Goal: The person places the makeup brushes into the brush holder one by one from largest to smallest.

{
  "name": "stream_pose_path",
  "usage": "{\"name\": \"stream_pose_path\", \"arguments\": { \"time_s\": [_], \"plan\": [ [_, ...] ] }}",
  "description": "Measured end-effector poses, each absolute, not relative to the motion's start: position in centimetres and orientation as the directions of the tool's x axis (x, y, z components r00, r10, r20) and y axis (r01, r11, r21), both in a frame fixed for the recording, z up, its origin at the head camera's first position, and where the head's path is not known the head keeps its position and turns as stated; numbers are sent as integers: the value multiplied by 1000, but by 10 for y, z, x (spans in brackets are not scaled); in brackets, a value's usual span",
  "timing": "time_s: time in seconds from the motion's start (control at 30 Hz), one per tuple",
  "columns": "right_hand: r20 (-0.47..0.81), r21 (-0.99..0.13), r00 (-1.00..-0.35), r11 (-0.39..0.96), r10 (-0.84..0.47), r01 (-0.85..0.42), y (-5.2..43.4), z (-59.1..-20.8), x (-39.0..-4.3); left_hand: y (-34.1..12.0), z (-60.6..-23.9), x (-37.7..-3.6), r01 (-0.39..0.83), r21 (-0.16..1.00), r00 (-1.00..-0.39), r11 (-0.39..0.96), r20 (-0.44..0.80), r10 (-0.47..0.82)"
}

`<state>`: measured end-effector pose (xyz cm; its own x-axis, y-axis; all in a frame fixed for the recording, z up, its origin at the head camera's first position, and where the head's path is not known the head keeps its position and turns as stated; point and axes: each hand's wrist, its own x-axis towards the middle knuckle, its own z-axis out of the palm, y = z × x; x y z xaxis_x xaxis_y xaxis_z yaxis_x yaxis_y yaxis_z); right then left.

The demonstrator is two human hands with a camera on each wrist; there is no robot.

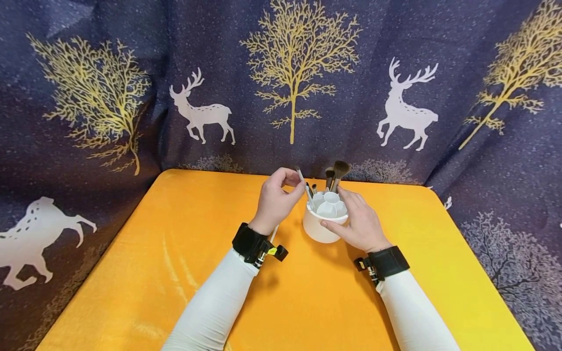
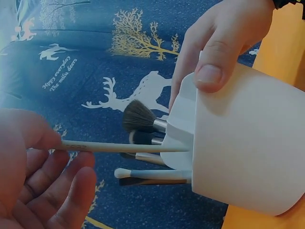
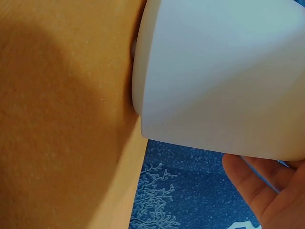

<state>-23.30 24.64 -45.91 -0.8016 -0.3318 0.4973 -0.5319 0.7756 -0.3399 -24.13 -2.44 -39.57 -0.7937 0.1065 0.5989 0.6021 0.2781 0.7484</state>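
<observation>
The left hand (image 1: 276, 200) pinches a thin brush (image 2: 124, 147) in a narrow grip; the right hand (image 1: 360, 222) wraps the white holder (image 1: 322, 224).

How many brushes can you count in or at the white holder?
5, perhaps more hidden. Four stand in the holder: fluffy brush, dark brush, thin brush, white-tipped brush. The left hand pinches a stick brush.
</observation>
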Motion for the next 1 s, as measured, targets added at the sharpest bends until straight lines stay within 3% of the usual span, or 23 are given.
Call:
{"name": "stream_pose_path", "arguments": {
  "time_s": [0.3,0.57,1.0],
  "plan": [
    [496,-344,-804,776,-328,-529,246,-459,-233,-23,-400,-243,607,740,-793,290,587,162],
    [490,-348,-808,776,-328,-526,246,-458,-232,-23,-402,-244,554,760,-832,341,500,240],
    [486,-345,-808,777,-332,-527,246,-458,-234,-38,-397,-250,505,783,-861,364,482,160]
  ]
}}
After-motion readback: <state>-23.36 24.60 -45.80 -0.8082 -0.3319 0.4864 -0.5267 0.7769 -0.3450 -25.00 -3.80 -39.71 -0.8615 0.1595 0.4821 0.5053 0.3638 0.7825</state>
